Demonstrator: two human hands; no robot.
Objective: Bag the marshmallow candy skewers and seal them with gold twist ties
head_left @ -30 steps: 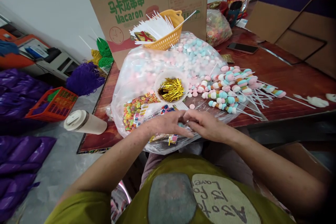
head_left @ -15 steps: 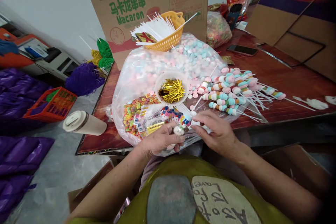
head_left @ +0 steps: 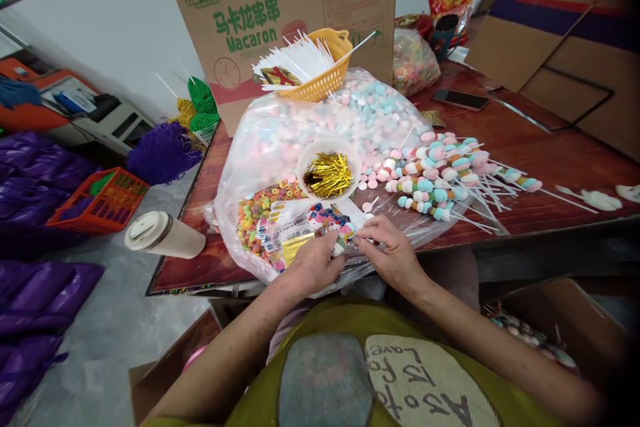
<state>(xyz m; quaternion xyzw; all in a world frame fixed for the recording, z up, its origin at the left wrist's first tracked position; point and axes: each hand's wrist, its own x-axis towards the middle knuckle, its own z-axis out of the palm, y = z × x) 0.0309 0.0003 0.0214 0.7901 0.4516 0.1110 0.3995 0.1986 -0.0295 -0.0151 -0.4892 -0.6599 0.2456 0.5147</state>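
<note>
Surface [head_left: 550,147] carried a carton [head_left: 280,7], then a big bag of sweets [head_left: 300,127], a basket [head_left: 325,73] of sticks, a pile of finished skewers [head_left: 440,173], a bowl [head_left: 327,170] of gold ties. At the near edge both hands met over printed sleeves [head_left: 300,227]. Left hand [head_left: 313,263] pinched a sleeve; right hand [head_left: 393,253] pinched something small against it, what, unclear. Judged step: bagging. Next likely needs a steady hold on the sleeve mouth.

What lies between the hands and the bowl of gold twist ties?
In the head view, printed clear candy bags lie between the hands and the bowl of gold twist ties.
</note>
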